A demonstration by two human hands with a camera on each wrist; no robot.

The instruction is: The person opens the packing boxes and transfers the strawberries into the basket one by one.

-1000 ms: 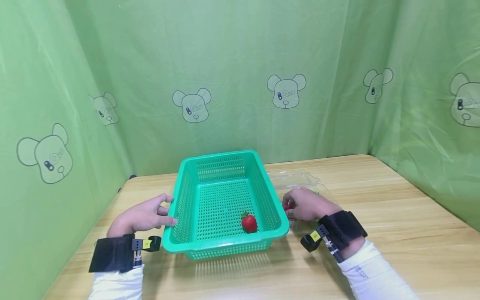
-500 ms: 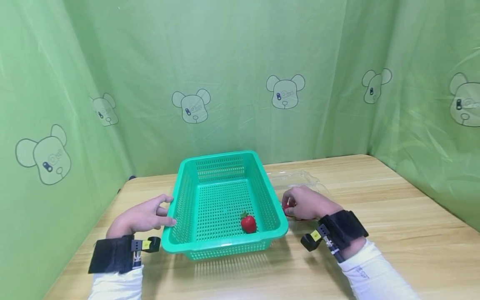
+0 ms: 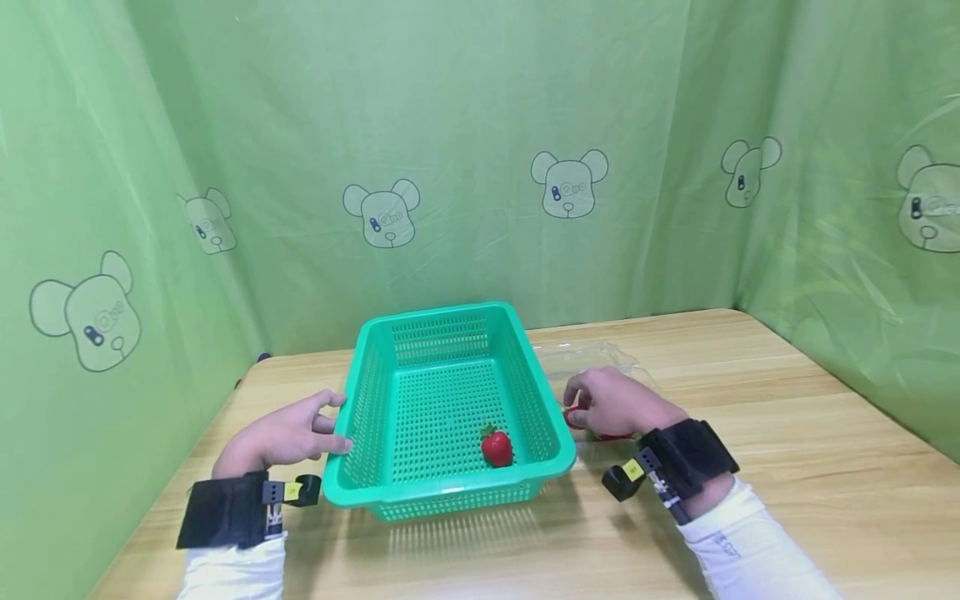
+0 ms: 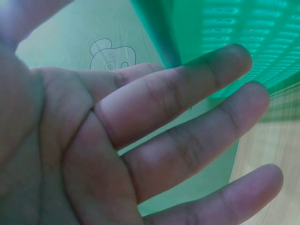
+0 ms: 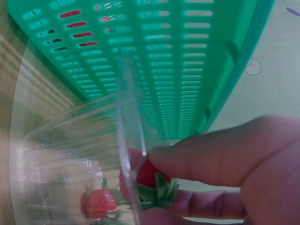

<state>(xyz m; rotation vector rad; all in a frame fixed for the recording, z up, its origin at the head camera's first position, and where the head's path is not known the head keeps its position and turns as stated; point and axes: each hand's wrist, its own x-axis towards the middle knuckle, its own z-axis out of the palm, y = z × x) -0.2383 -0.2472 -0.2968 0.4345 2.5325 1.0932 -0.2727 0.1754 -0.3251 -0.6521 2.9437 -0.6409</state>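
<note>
Strawberry (image 3: 497, 448), red, inside the near right of a green perforated basket (image 3: 450, 485). Left hand (image 3: 283, 431), fingers apart, at the basket's left rim; right hand (image 3: 617, 405), pinching a second strawberry (image 5: 149, 175) at a clear plastic container (image 3: 581, 357). Behind: green cartoon-print curtain (image 3: 465, 100).

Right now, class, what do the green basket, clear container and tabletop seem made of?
Green basket: likely moulded plastic, slightly glossy; regular slots, smooth rim.
Clear container: probably thin, shiny plastic; transparent walls, bright edge glints.
Tabletop: wood or printed laminate, smooth; pale grain shows.

Basket (image 3: 442, 412) in all 3 views
</note>
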